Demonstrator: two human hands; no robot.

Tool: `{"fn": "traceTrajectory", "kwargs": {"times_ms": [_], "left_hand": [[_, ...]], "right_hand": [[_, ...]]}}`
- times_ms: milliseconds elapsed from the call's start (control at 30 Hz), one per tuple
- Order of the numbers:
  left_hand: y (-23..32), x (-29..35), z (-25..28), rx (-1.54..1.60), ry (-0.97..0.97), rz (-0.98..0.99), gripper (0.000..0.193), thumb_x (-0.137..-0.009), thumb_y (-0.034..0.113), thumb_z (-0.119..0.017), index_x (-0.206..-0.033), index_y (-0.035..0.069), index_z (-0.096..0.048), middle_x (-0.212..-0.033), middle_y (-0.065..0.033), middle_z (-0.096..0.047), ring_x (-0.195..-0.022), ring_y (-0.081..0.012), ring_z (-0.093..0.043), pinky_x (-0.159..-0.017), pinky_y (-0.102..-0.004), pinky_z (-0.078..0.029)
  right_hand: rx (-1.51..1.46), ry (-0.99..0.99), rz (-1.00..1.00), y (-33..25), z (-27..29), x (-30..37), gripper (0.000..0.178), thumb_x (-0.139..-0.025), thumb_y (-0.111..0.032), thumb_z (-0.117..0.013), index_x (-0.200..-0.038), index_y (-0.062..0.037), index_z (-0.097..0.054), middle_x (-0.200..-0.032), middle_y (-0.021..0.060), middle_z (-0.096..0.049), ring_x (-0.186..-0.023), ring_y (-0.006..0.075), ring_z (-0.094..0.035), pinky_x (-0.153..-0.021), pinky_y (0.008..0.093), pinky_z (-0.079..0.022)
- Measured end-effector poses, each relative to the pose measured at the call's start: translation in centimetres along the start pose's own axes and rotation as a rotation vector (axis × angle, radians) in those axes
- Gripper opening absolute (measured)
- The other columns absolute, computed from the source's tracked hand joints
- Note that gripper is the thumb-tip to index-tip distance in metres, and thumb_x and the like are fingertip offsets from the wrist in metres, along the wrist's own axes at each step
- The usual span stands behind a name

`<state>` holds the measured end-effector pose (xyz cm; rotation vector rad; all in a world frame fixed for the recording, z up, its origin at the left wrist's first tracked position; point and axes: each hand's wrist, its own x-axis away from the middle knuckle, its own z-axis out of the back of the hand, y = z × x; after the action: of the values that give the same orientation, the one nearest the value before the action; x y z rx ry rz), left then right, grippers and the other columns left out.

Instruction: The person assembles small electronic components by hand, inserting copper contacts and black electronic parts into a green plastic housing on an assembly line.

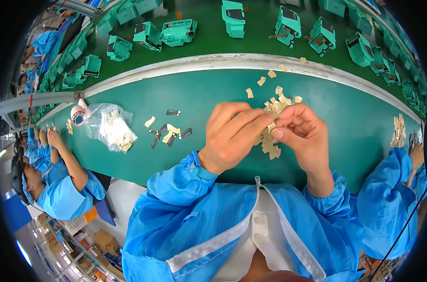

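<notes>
Above a heap of small cream-coloured flat pieces on the green table, my left hand and my right hand meet fingertip to fingertip. Both are closed in a pinch on one small cream piece, mostly covered by the fingers. More cream pieces lie scattered beyond my hands. To the left of my left hand is a loose group of small black flat strips, with a few cream pieces among them.
A clear plastic bag of cream pieces lies at the left, beside a pale tape roll. Beyond a pale metal rail, green plastic housings stand in a row. Co-workers in blue sit left and right.
</notes>
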<state>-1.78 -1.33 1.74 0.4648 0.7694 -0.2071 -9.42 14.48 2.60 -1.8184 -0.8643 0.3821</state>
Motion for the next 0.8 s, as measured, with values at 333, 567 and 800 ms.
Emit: {"fn": "traceTrajectory", "kwargs": {"times_ms": [333, 567, 800], "left_hand": [[0.9, 0.3, -1.0, 0.163, 0.009, 0.127, 0.025, -0.066, -0.007, -0.07, -0.09, 0.0, -0.066, -0.083, -0.0096, -0.065, -0.07, -0.0238, -0.058, -0.06, -0.0294, -0.048], [1.2, 0.2, -0.4, 0.383, -0.055, 0.335, 0.016, -0.071, -0.004, -0.068, -0.087, -0.002, -0.065, -0.075, -0.0089, -0.064, -0.065, -0.0219, -0.057, -0.056, -0.0286, -0.047], [0.8, 0.2, 0.8, 0.403, -0.077, 0.508, 0.02, -0.07, -0.004, -0.069, -0.089, -0.001, -0.067, -0.076, -0.0081, -0.064, -0.065, -0.021, -0.057, -0.057, -0.0288, -0.046]], "right_hand": [[0.637, 0.124, 0.644, 1.5, 0.8, -0.9, 0.021, -0.073, 0.011, -0.063, -0.092, 0.0035, -0.063, -0.081, 0.0106, -0.064, -0.07, 0.0193, -0.062, -0.061, 0.0264, -0.049], [0.997, 0.084, 0.982, 1.5, 1.1, -0.9, 0.025, -0.062, 0.006, -0.067, -0.087, 0.0007, -0.066, -0.079, 0.0099, -0.063, -0.064, 0.02, -0.059, -0.055, 0.0285, -0.049], [1.006, -0.083, 1.18, 0.5, 2.1, -0.9, 0.023, -0.064, 0.0, -0.075, -0.084, -0.0031, -0.064, -0.075, 0.0078, -0.058, -0.056, 0.018, -0.053, -0.049, 0.0276, -0.044]]}}
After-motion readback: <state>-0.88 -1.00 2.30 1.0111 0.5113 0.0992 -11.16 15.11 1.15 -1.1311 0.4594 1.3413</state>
